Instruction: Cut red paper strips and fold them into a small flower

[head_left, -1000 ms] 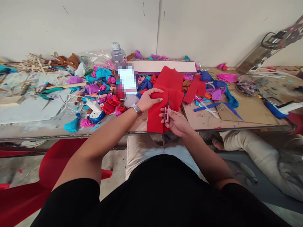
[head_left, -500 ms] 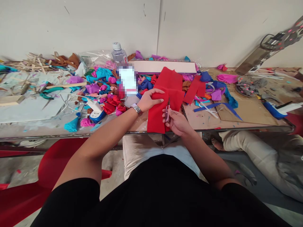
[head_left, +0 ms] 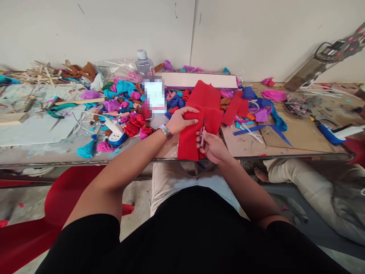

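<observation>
A sheet of red cloth [head_left: 189,137] lies over the front of the workbench, its lower end at the table edge. My left hand [head_left: 182,120] rests on it, thumb and fingers pinching the cloth near its middle. In my right hand [head_left: 212,146] is a small pair of scissors [head_left: 202,137], fingers around the handles. The blades point away from me along a cut line in the cloth, just right of my left fingertips. To the right lies a smaller red cloth piece [head_left: 232,110].
Left of the cloth are a heap of coloured cloth bits [head_left: 125,106], a power strip [head_left: 116,137], pliers [head_left: 61,110] and a bright blurred-out screen [head_left: 154,97]. A water bottle [head_left: 145,65] stands behind. At right lie a blue strip [head_left: 276,133] and cardboard [head_left: 299,139]; another person's leg [head_left: 302,182] shows below.
Both hands stay almost in place on the cloth. The scissors' handles look slightly closer together, and the view has shifted a little.
</observation>
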Action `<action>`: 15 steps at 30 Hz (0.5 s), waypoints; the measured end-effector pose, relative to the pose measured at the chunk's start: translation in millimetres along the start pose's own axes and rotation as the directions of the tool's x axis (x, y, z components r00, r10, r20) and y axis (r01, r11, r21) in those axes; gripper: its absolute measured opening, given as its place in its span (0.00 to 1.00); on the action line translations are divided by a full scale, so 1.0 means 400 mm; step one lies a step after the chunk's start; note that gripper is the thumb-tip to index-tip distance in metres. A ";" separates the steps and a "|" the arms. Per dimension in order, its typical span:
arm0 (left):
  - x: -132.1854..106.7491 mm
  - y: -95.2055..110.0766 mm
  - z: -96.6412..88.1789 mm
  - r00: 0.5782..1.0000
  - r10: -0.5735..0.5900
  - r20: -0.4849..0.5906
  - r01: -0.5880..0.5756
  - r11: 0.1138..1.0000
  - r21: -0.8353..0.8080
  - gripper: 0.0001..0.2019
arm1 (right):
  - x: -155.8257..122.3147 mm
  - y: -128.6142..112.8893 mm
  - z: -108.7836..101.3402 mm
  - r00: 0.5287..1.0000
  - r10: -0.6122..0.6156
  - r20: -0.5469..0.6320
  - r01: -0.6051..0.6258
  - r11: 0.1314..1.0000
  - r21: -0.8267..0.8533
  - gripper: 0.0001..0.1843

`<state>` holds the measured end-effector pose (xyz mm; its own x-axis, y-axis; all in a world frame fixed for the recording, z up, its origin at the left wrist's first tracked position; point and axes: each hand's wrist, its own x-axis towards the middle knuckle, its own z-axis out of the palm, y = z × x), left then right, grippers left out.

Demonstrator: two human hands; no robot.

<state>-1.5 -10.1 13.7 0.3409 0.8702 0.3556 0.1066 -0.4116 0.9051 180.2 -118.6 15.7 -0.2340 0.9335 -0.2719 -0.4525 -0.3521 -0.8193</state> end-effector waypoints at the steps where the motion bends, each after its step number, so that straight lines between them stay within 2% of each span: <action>1: 0.000 0.000 0.000 1.000 0.000 0.000 0.000 1.000 0.003 0.20 | -0.001 -0.001 0.001 1.000 0.000 -0.002 0.000 1.000 0.002 0.13; 11: -0.001 0.001 0.001 1.000 -0.007 -0.001 0.007 1.000 0.011 0.21 | 0.001 0.005 0.001 1.000 0.006 -0.008 -0.006 1.000 0.021 0.12; 15: 0.001 -0.005 0.003 1.000 -0.013 -0.019 0.012 1.000 -0.018 0.18 | -0.008 0.002 0.002 1.000 0.029 -0.002 -0.029 0.999 0.029 0.11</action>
<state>-0.5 -9.3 11.8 0.3213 0.8805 0.3486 0.0938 -0.3958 0.9135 179.7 -122.0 16.3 -0.2451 0.9231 -0.2962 -0.4702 -0.3804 -0.7964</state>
